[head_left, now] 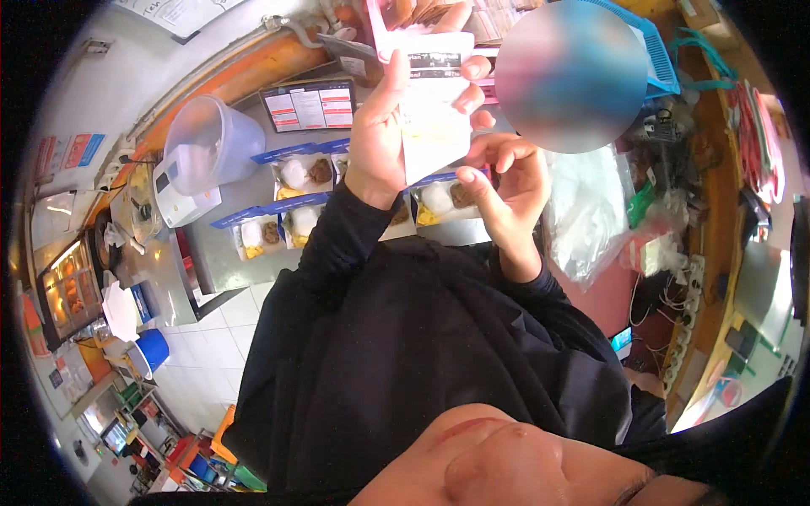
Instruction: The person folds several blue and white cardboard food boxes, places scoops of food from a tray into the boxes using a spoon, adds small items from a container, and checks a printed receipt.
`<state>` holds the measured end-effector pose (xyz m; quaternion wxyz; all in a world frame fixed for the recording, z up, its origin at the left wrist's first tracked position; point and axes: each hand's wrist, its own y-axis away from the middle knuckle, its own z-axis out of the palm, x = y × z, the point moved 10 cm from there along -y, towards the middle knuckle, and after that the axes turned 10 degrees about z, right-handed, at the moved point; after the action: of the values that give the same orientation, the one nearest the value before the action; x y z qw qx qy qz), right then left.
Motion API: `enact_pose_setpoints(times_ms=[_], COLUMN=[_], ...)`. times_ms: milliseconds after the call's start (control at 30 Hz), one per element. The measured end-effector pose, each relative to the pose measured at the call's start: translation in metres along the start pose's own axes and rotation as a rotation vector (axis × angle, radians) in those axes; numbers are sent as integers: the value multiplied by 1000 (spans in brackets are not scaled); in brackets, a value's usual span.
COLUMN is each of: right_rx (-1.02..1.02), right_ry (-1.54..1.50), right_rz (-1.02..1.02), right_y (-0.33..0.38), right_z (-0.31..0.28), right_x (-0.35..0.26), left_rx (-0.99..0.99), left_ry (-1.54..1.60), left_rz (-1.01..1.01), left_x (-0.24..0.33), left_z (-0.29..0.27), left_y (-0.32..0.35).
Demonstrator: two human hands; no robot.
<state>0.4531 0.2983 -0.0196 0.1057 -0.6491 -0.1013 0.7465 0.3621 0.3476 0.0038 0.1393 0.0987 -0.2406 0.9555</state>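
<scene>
My left hand holds a white printed paper slip upright, the thumb on its front edge and the fingers curling round from behind. Just below and right of the slip is my right hand, its fingers bent but apart, with nothing visible in it. Whether its fingertips touch the slip's edge I cannot tell. Under both hands, open meal boxes with blue flaps stand in rows on a metal counter. White rice, brown food and yellow pieces show inside them; my arms partly cover some boxes.
Left of the boxes stand a white scale with a translucent tub and a lit screen. Clear plastic bags lie to the right. Beyond are a blue basket and a power strip. A round patch is blurred.
</scene>
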Motion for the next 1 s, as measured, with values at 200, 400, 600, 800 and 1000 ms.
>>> enact_pose_setpoints(times_ms=[200,400,600,800,1000], right_rx=[-75,-115,-110,-16,38], right_ry=[-22,-18,-77,4,178], right_rz=[101,7,54,12,80], right_y=[-13,-19,-15,-5,10], right_z=[-20,-35,-32,-32,-25], right_x=[10,1,2,-3,2], left_rx=[-26,-38,-49,-19,197], left_ry=[-19,-18,56,131,137], left_rz=[8,13,-4,-51,-101], left_x=[-23,-40,-40,-46,-44], left_z=[3,6,10,16,-15], left_y=[-17,-29,-26,-23,4])
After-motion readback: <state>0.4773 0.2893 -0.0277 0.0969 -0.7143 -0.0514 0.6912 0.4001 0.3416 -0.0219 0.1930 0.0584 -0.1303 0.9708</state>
